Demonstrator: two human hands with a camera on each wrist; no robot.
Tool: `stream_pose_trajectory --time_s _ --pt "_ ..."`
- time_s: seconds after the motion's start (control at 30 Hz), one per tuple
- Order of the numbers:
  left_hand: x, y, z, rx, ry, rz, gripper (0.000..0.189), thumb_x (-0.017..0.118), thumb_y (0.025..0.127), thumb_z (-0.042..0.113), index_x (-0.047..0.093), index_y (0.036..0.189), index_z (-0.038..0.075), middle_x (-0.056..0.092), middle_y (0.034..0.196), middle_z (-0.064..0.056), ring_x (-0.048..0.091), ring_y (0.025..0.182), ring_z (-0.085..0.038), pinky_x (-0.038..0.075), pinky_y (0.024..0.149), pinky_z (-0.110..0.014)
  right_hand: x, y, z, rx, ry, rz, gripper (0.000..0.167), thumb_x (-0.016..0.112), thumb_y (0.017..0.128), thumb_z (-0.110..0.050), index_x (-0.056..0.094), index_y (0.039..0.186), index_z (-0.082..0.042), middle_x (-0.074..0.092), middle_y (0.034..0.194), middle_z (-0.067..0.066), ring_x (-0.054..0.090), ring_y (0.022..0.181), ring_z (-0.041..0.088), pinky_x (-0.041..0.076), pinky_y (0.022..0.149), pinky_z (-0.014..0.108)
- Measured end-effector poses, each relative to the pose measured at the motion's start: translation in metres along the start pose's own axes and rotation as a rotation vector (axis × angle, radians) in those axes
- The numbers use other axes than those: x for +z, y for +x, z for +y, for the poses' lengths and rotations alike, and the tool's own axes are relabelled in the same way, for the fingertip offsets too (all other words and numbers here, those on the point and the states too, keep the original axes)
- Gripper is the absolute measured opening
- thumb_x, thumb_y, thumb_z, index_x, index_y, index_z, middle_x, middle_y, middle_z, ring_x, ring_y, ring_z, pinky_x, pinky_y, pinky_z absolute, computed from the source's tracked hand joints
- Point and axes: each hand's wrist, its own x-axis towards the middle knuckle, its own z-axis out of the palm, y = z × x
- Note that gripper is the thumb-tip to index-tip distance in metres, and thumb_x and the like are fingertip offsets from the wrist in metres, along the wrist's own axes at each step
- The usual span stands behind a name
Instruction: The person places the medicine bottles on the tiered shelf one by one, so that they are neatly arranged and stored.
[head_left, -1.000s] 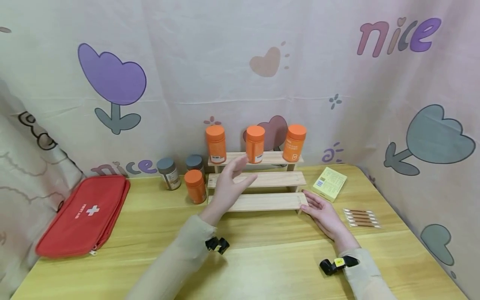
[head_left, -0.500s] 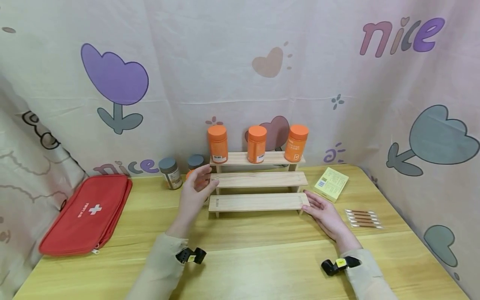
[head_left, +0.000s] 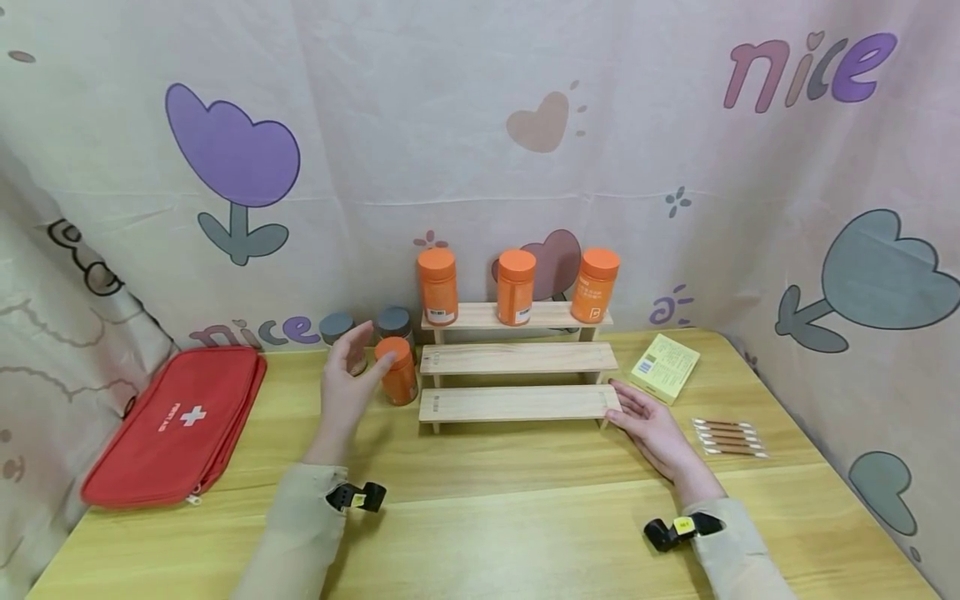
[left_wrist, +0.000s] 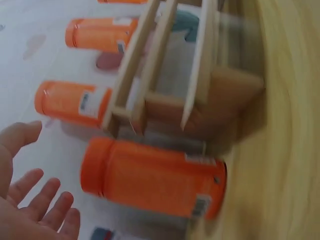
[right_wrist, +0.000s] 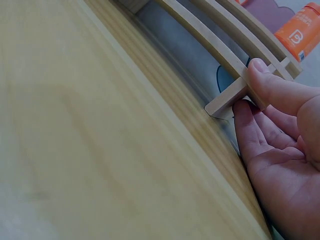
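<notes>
A three-tier wooden rack [head_left: 517, 404] stands on the table with three orange bottles [head_left: 438, 287] upright along its top step. My right hand [head_left: 656, 429] grips the right end of its lowest step; in the right wrist view the thumb [right_wrist: 280, 92] lies on the edge and the fingers curl below. Left of the rack, another orange bottle [head_left: 399, 375] stands on the table. Beside it is my left hand [head_left: 348, 396], fingers spread and holding nothing. In the left wrist view a gap shows between those fingers [left_wrist: 37, 205] and the bottle. Two grey-capped bottles [head_left: 396, 323] stand behind, one partly hidden by the hand.
A red first-aid pouch [head_left: 180, 425] lies at the left of the table. To the rack's right are a yellow box [head_left: 665, 368] and a small clear packet of cotton swabs [head_left: 729, 437]. A patterned curtain [head_left: 420, 125] hangs right behind the table.
My left hand has moved left and down from in front of the rack, past its left end, to the bottles there. The right hand keeps its hold on the rack.
</notes>
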Motion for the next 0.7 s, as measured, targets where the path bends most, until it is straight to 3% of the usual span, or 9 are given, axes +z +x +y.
stream_pose_trajectory --time_s 0.27,0.53,0.7 --pt "-0.002 0.007 -0.038 -0.101 0.042 -0.094 0.073 0.077 0.082 0.014 0.038 0.143 0.003 0.042 0.141 -0.016 0.04 0.127 -0.031 0.03 0.109 -0.046 0.0 0.0 -0.001 0.003 -0.009 0.003 0.068 0.061 0.093 -0.006 0.023 0.149 0.003 0.028 0.145 0.031 0.054 0.109 0.001 0.045 0.093 0.02" --pt "0.004 0.004 -0.049 -0.175 -0.063 -0.079 0.073 0.075 0.083 0.011 0.037 0.144 0.003 0.043 0.139 -0.017 0.042 0.125 -0.03 0.031 0.109 -0.044 0.001 0.0 -0.003 0.014 -0.006 0.004 0.069 0.062 0.093 -0.007 0.023 0.149 0.003 0.028 0.145 0.031 0.054 0.108 0.001 0.045 0.092 0.02" --pt "0.006 0.003 -0.051 -0.196 -0.069 -0.063 0.064 0.075 0.084 0.013 0.044 0.139 0.003 0.047 0.135 -0.018 0.043 0.123 -0.03 0.034 0.107 -0.044 0.001 0.0 -0.003 0.01 -0.012 0.0 0.07 0.062 0.093 -0.007 0.022 0.149 0.004 0.028 0.145 0.032 0.054 0.108 0.001 0.045 0.092 0.02"
